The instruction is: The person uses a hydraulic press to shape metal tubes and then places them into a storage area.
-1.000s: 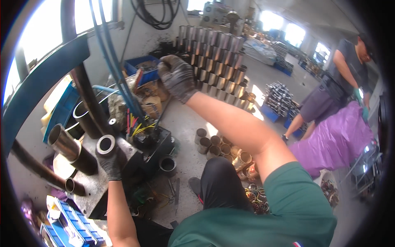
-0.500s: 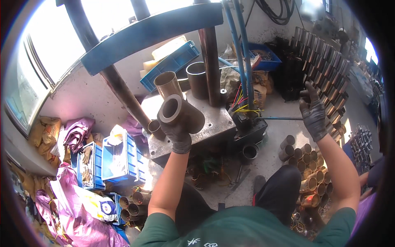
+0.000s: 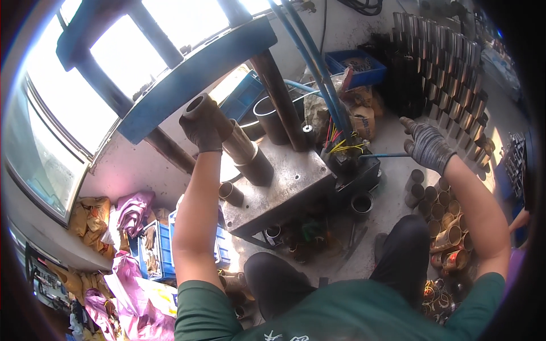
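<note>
The left hand (image 3: 200, 135), gloved, at ten o'clock in the view, is wrapped around a thick metal sleeve (image 3: 209, 112), whose dark bore faces up toward eleven o'clock, just below the blue beam (image 3: 199, 78) as seen from here. At four o'clock from that hand a silver tube (image 3: 242, 149) rises out of a dark cylinder (image 3: 259, 170) on the metal table (image 3: 293, 176); a short pipe (image 3: 231, 194) stands at seven o'clock from the cylinder and a wide pipe (image 3: 270, 124) at one o'clock. The right hand (image 3: 433, 149), at three o'clock, is empty of any tube, its fingers loosely apart at the end of a blue rod (image 3: 389, 154); blur and overlap keep me from telling whether they touch it, or whether the sleeve meets the tube's rim. The sleeve looks heavy for one hand, so a slack grip or slick glove could let it drop on the table or topple the short pipe. If it met the tube at a slant it could jam or scrape the rim, and fingers curled around its lower end could be pinched between the two, or against the beam should that come down
</note>
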`<state>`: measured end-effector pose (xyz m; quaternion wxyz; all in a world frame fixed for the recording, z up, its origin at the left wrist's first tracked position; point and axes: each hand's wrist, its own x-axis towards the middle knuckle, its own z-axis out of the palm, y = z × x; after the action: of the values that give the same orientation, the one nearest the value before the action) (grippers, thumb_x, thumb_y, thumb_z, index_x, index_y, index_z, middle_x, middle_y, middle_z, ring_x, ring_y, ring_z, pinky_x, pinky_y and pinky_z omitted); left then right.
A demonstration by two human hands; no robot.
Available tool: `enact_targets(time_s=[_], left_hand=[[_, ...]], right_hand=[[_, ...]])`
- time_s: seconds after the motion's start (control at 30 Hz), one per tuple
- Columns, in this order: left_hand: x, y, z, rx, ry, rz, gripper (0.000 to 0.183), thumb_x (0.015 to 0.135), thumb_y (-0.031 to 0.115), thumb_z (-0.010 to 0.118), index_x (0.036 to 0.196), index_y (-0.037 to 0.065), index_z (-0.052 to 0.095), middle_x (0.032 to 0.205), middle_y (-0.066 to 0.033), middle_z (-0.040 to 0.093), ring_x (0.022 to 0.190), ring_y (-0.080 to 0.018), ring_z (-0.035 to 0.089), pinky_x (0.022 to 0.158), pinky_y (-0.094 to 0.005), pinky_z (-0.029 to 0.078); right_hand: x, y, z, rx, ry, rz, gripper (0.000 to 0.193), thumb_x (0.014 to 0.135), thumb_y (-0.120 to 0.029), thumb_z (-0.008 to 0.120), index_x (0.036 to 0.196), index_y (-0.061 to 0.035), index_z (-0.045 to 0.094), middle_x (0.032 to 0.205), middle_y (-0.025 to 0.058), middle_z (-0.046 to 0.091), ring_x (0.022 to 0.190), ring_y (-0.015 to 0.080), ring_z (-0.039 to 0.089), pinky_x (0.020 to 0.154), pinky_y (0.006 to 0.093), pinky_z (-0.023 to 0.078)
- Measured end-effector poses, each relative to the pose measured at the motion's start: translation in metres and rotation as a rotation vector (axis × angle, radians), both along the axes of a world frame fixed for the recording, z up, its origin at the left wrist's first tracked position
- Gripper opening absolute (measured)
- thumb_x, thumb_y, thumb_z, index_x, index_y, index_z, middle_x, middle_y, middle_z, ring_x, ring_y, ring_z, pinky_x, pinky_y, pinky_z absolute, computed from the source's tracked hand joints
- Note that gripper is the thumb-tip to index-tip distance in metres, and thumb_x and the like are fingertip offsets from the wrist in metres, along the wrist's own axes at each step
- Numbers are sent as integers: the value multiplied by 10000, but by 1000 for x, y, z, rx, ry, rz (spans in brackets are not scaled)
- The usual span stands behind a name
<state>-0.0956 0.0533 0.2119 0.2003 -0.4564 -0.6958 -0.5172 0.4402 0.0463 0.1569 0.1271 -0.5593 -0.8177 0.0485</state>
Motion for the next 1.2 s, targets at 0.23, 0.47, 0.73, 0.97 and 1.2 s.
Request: enact_targets(time_s=[0.23, 0.47, 0.73, 0.97, 1.2], left_hand=[[1, 19, -9, -491, 395, 262, 475, 875, 518, 646, 1105, 104, 683, 1047, 0, 723, 1000, -208, 695, 943, -438, 493], [-28, 9, -59, -15, 395, 22, 833, 721, 376, 926, 1316, 16, 467, 1200, -118, 681, 1111, -231, 659, 1012, -332, 502], [-50, -1, -44, -143, 2, -31, 776, 805, 539, 832, 1289, -17, 592, 1276, -249, 611, 1169, -373, 630, 1014, -428, 504], [-97, 54, -1, -496, 180, -216, 545, 906, 499, 717, 1146, 10, 722, 1067, -212, 744, 1051, -332, 707, 930, -414, 528], [-129, 89, -28, -493, -10, -451, 262, 960, 255, 654, 864, 11, 643, 732, -74, 591, 683, -192, 539, 664, -370, 457]], right_hand=[[-2, -19, 5, -122, -17, 9, 659, 898, -203, 623, 1502, -1, 455, 1205, 284, 684, 1115, 409, 675, 1004, 463, 539], [-6, -29, 4, -104, -34, 56, 647, 898, -196, 653, 1502, -40, 481, 1211, 250, 707, 1116, 397, 688, 1014, 444, 537], [-7, -32, 13, -207, -126, 109, 616, 902, -288, 627, 1469, -69, 531, 1215, 226, 714, 1123, 384, 690, 1012, 455, 535], [-4, -23, -9, -128, -156, 291, 347, 849, -312, 600, 1058, -74, 741, 951, 210, 750, 931, 391, 722, 851, 485, 564], [-21, -23, -17, -202, -259, 388, 443, 872, -314, 600, 1234, -81, 707, 1042, 207, 736, 1034, 408, 685, 946, 511, 529]])
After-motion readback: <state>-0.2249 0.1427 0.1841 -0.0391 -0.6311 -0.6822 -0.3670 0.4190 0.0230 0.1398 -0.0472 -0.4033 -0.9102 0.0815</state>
